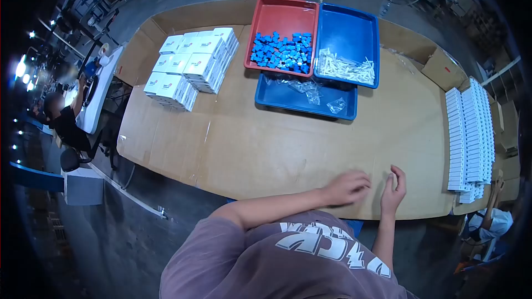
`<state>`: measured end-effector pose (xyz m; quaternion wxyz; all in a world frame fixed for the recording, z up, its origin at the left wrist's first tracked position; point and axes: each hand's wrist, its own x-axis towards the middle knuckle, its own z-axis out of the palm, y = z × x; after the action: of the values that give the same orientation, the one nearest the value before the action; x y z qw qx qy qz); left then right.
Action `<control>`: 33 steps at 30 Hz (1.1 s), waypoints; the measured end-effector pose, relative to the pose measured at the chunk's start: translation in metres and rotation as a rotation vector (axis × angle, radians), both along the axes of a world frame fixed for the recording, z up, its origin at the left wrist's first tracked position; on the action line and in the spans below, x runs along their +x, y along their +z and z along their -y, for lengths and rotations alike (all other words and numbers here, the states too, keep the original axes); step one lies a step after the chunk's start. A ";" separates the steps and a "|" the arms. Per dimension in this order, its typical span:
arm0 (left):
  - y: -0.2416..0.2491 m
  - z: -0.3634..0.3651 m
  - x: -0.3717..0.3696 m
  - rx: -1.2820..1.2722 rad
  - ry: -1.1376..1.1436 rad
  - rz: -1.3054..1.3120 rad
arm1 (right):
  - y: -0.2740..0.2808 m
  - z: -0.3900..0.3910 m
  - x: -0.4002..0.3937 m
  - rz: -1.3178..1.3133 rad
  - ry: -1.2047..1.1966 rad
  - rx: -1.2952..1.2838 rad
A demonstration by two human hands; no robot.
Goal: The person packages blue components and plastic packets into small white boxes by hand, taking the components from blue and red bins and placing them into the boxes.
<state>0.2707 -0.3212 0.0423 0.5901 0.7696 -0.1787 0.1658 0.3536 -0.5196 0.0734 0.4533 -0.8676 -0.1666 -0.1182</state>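
My left hand (346, 187) is over the front edge of the cardboard-covered table (266, 149), its fingers bent and blurred by motion; whether they hold anything does not show. To its right, my right hand (394, 188) has its thumb and fingers curved and apart, with nothing visible between them. Beyond the hands stands a lower blue tray (306, 104) with clear plastic bags. Behind it are a red tray (285, 19) of small blue pieces and a second blue tray (348, 33) of white sticks in clear packaging.
Stacks of white boxes (191, 66) stand at the back left of the table, and rows of narrow white boxes (470, 138) along its right end. Cardboard walls (205, 14) rim the back. One person (69, 119) sits at the far left; another (493, 221) is at the right edge.
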 end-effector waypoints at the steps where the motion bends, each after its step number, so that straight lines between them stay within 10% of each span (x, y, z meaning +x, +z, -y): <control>1: 0.004 -0.029 -0.015 0.006 0.139 -0.011 | 0.003 -0.017 -0.002 -0.037 0.027 0.040; 13: -0.037 -0.281 -0.238 0.200 1.500 -0.329 | 0.049 -0.272 0.046 -0.277 0.632 0.024; 21: -0.036 -0.285 -0.240 0.349 1.627 -0.380 | 0.102 -0.527 0.107 -0.251 0.907 0.018; 33: -0.031 -0.292 -0.246 0.261 1.630 -0.352 | 0.052 -0.727 0.161 -0.441 0.644 -0.421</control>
<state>0.0244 -0.0295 0.0112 0.2115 0.7343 0.5095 0.3956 0.5151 0.2076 0.1257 0.3050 -0.8494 -0.3481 0.2536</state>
